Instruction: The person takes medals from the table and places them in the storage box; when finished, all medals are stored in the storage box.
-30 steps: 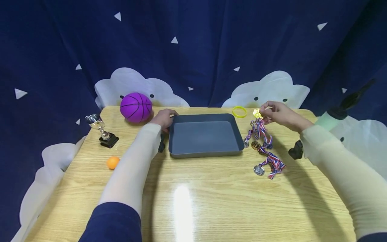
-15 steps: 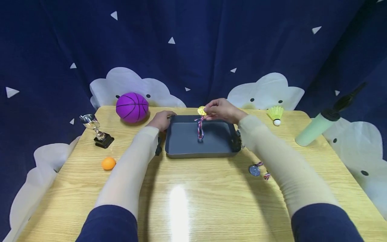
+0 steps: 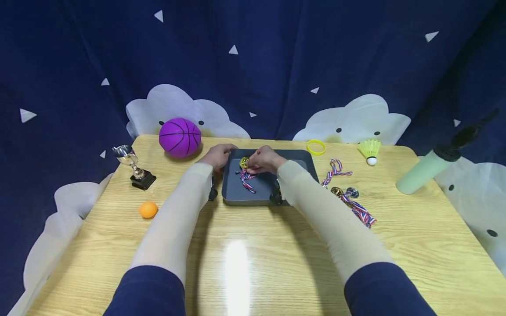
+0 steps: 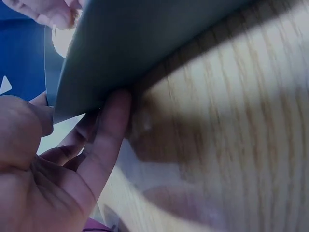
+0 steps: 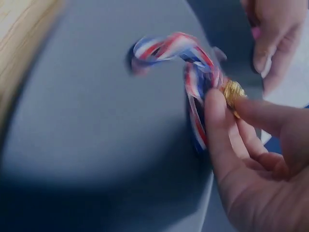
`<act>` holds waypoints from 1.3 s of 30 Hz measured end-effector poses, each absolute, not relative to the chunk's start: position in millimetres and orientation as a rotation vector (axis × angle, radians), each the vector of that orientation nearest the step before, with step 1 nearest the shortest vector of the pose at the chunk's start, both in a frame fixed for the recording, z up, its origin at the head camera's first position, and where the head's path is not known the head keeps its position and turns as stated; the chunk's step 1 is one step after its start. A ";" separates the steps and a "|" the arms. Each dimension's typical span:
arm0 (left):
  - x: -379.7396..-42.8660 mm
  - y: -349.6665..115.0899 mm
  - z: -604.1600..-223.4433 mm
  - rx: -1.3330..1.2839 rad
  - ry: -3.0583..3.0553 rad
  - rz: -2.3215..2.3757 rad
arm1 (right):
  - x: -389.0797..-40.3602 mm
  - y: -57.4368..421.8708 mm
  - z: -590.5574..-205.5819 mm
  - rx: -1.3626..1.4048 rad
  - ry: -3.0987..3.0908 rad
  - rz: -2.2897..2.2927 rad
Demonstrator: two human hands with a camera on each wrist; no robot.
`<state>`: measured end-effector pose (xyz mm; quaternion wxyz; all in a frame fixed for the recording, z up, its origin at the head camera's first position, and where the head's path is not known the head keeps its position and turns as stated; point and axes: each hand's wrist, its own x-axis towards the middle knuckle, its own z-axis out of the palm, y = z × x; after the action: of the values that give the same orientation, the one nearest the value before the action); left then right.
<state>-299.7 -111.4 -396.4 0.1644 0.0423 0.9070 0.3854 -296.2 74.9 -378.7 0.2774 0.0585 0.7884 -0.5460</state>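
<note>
Right hand (image 3: 263, 160): thumb and fingers pinched together on a gold medal (image 3: 244, 163), over the grey tray (image 3: 247, 202). Left hand (image 3: 218, 156): thumb and fingers clamped on the tray, far left

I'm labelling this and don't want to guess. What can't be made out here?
- The design on the gold medal: too small in the head view; blurred and partly covered by the right hand in the right wrist view.
- Head view: the near right corner of the tray, hidden by the right sleeve.
- Left wrist view: most of the purple ball, cut off by the bottom edge.
</note>
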 end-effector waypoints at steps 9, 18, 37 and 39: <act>-302.0 -106.8 -391.6 0.123 2.554 1.100 | -293.0 63.6 -389.7 0.051 2.472 -1.111; -302.3 -105.1 -392.9 0.118 2.544 1.120 | -293.8 60.7 -390.7 0.016 2.582 -0.944; -295.9 -113.7 -394.8 0.078 2.507 1.195 | -284.2 210.2 -324.5 -0.473 2.724 -0.986; -295.7 -114.3 -395.6 0.077 2.502 1.193 | -278.1 234.2 -328.3 -0.517 2.747 -0.859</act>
<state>-295.7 -114.3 -395.6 0.1833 0.0272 0.8869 0.4231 -278.1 234.2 -328.3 0.1084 -0.1756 0.9339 -0.2919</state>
